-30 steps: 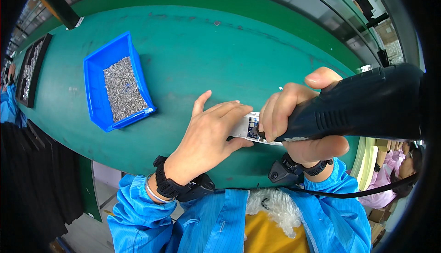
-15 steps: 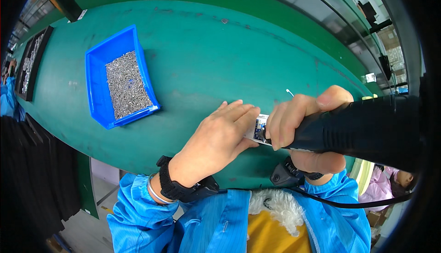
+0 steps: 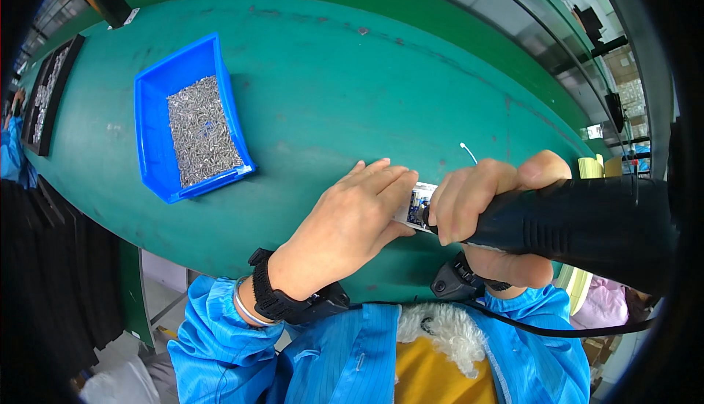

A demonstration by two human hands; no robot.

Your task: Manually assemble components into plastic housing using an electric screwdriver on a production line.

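Note:
In my right hand (image 3: pixel 477 197) is a thick black electric screwdriver (image 3: pixel 594 217), its ribbed body running off to the right. Its front end points left, down at a small white case (image 3: pixel 404 215) with a blue circuit board (image 3: pixel 419 208) inside. The tip itself is hidden behind my fingers, so contact cannot be made out. Flat over the left part of the case lies my left hand (image 3: pixel 352 206), fingers stretched forward and thumb along the near edge, steadying it against the green table (image 3: pixel 315 103). My left hand covers much of the case.
A blue bin (image 3: pixel 233 103) holding many small metal screws (image 3: pixel 205 133) stands left of my hands. Beyond my right hand lies a thin white strip (image 3: pixel 468 152). At the far left are a black tray (image 3: pixel 55 96) of small parts and another person's blue sleeve (image 3: pixel 13 156).
The rear of the screwdriver has dipped toward me, and my right hand has tilted slightly with it. My left hand and the case hold almost the same place.

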